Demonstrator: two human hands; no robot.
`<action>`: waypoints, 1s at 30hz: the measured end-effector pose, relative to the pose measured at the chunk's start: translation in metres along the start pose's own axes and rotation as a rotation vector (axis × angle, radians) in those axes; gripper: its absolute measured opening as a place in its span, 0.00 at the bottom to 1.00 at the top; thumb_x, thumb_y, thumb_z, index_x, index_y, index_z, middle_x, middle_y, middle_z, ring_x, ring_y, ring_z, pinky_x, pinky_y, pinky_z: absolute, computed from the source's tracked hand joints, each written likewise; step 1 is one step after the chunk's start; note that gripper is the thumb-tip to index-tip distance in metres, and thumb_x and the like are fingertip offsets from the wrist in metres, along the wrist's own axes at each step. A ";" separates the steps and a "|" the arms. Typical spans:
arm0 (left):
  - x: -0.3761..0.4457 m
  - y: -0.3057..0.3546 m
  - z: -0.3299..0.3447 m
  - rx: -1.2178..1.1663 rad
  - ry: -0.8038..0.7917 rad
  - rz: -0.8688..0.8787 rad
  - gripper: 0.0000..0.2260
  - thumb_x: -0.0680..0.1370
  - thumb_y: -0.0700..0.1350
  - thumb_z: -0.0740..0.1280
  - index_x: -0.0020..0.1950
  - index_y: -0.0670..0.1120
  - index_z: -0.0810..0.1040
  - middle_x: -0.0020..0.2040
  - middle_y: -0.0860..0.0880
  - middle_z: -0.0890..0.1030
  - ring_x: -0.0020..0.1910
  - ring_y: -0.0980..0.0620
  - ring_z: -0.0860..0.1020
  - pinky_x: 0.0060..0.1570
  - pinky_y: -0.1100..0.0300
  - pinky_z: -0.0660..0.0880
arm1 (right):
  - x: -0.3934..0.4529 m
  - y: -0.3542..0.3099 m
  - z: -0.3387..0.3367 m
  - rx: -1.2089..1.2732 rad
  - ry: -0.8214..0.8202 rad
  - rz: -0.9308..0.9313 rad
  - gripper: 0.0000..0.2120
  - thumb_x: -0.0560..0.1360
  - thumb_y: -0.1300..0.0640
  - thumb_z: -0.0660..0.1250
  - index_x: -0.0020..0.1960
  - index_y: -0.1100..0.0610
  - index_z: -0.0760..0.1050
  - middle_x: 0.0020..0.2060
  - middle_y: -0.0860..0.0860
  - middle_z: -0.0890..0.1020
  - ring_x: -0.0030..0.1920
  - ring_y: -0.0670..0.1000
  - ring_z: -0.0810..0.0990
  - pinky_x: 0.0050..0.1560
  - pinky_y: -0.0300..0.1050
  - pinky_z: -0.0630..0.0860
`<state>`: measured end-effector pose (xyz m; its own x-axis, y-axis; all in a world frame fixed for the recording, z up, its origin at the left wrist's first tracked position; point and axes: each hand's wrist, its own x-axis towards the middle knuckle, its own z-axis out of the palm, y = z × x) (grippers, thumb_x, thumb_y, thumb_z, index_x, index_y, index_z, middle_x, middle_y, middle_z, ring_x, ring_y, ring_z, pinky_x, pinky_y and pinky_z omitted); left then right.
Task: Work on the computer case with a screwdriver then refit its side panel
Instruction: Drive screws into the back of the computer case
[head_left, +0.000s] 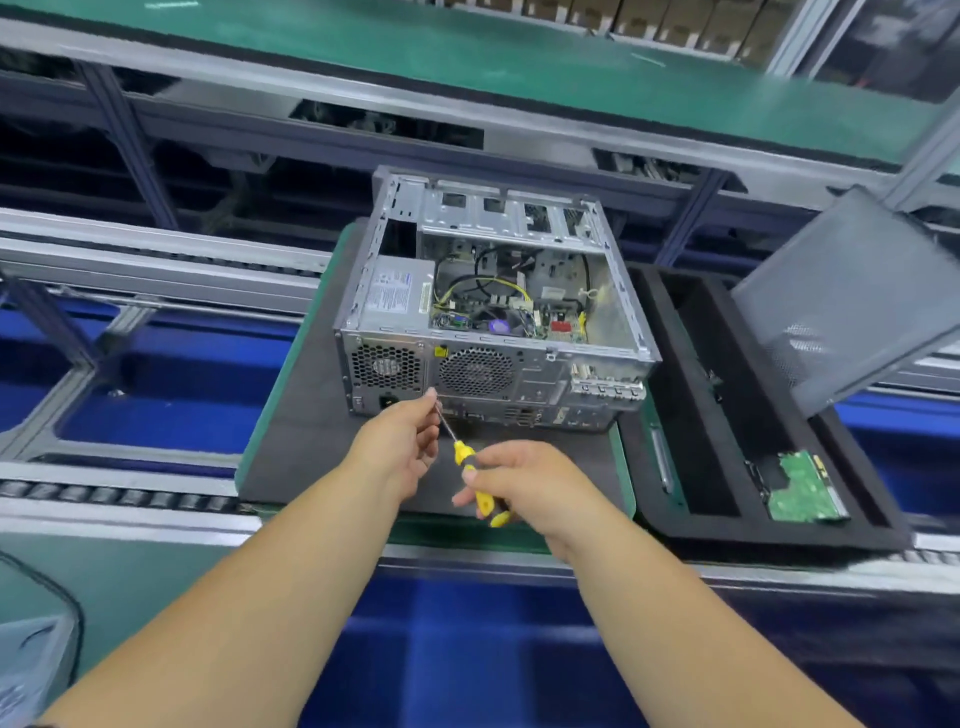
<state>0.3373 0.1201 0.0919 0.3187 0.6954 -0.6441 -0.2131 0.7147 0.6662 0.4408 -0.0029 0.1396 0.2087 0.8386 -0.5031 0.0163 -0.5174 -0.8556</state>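
Gripping the screwdriver (470, 467) handle in our right hand (524, 483), we pinch its shaft with our left hand (400, 441) at the near face of the open case (493, 306). Far right leans the panel (852, 296): thin, light, probably flexible, best held by both edges.

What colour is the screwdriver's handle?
Yellow with black, seen in the head view: screwdriver held by the right hand.

Computer case (493, 306): silver metal tower, lying on its side on dark mat, open side up, boards and cables showing, rear face toward me. Screwdriver (470, 467): yellow-black handle, thin shaft angled up-left, tip at case rear, below fan grille. Side panel (852, 296): grey, perforated, off case, propped tilted at right.
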 end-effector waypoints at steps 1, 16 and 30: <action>0.002 -0.002 0.000 0.013 -0.008 -0.016 0.08 0.78 0.48 0.69 0.41 0.46 0.78 0.31 0.52 0.74 0.29 0.57 0.70 0.35 0.65 0.69 | 0.002 0.006 0.006 0.036 -0.004 0.019 0.02 0.78 0.62 0.67 0.50 0.56 0.78 0.37 0.52 0.86 0.30 0.46 0.77 0.31 0.36 0.74; 0.033 -0.008 -0.006 0.055 -0.095 -0.014 0.07 0.82 0.42 0.62 0.53 0.43 0.79 0.44 0.49 0.83 0.43 0.55 0.79 0.49 0.62 0.75 | 0.034 0.042 0.038 0.214 0.105 0.071 0.04 0.79 0.56 0.67 0.54 0.51 0.78 0.42 0.49 0.87 0.37 0.45 0.81 0.39 0.40 0.79; 0.045 -0.002 -0.005 0.051 -0.087 -0.035 0.05 0.80 0.42 0.65 0.49 0.43 0.79 0.34 0.51 0.84 0.37 0.56 0.79 0.41 0.64 0.75 | 0.040 0.039 0.043 0.238 0.151 0.079 0.04 0.81 0.56 0.64 0.51 0.48 0.76 0.41 0.48 0.87 0.41 0.48 0.82 0.41 0.42 0.78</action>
<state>0.3473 0.1503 0.0589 0.4046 0.6593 -0.6338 -0.1542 0.7323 0.6633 0.4074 0.0179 0.0808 0.3436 0.7531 -0.5610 -0.2325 -0.5106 -0.8278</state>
